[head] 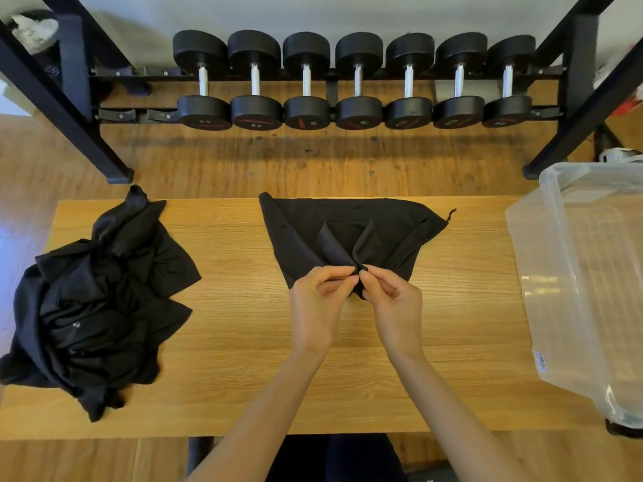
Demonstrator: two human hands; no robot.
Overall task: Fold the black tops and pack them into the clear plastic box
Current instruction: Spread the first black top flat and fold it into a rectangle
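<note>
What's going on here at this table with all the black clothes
A person is folding black tops at a wooden table. Both hands, the left hand and right hand, pinch the near edge of one black top spread in the middle of the table. A heap of unfolded black tops sits at the table's left end. The clear plastic box at the right end looks empty, so nothing appears packed yet. A dumbbell rack stands behind the table.

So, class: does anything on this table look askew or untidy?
Yes. The clear plastic box sits tilted, overhanging the table's right edge. A loose thread trails from the black top being folded.
</note>
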